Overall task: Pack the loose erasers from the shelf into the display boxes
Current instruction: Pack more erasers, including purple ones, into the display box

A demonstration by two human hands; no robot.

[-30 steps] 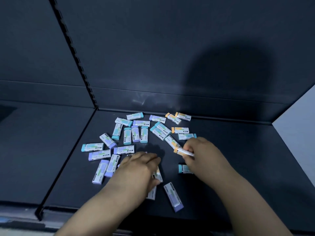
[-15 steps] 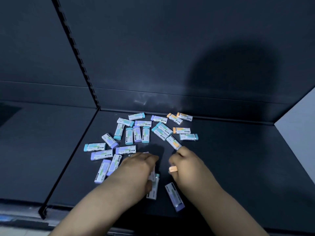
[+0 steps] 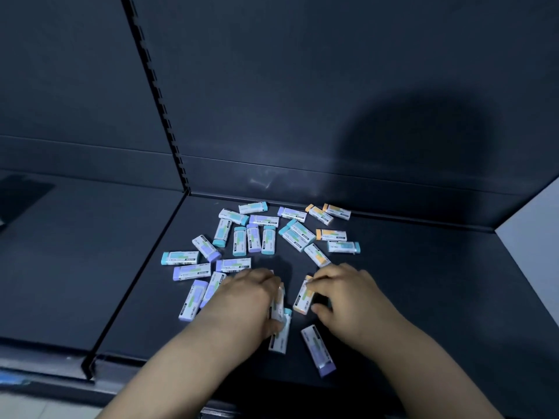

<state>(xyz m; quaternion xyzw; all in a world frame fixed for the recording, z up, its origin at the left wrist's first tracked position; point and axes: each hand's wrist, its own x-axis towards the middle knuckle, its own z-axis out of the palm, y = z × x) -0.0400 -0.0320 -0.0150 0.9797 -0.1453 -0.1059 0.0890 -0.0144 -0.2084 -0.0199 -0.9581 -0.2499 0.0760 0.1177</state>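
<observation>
Several loose erasers (image 3: pixel 253 237) in white sleeves with teal, purple or orange ends lie scattered on the dark shelf (image 3: pixel 423 282). My left hand (image 3: pixel 245 300) curls over a small stack of erasers (image 3: pixel 278 309) near the shelf's front. My right hand (image 3: pixel 351 294) holds an orange-ended eraser (image 3: pixel 303 297) between fingertips and thumb, just right of that stack. A teal eraser (image 3: pixel 280 337) lies below my left hand. A purple-ended eraser (image 3: pixel 319 349) lies by my right wrist. No display box is in view.
A slotted upright (image 3: pixel 157 98) and a dark divider (image 3: pixel 136 279) separate this bay from the shelf bay on the left. The dark back panel (image 3: pixel 302 101) rises behind the erasers. A pale side wall (image 3: pixel 535 231) closes the right.
My right hand drew back from the pile toward my left hand with the orange-ended eraser, which now lies lengthwise under its fingers. My left hand stayed over its stack.
</observation>
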